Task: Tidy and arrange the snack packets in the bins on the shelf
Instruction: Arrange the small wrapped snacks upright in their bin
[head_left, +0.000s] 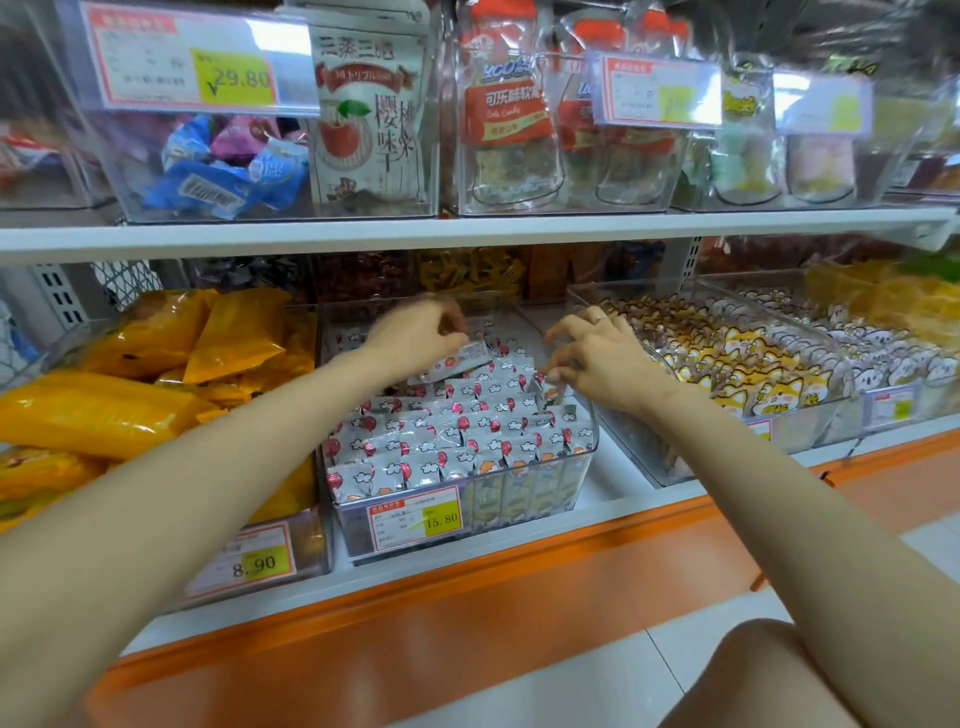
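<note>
My left hand (415, 332): smeared by motion, so whether its curled fingers pinch the tilted packet (457, 359) beneath cannot be told. My right hand (597, 358): fingertips sunk among the packets in the middle bin (594, 441), grip hidden. Both forearms run off the frame's edges; my knee (769, 675) is cut by the bottom edge. Fine print on the price label (414, 515): too small to read. Contents of the back-row bins (363, 275) under the upper shelf (467, 231): dim, unclear
</note>
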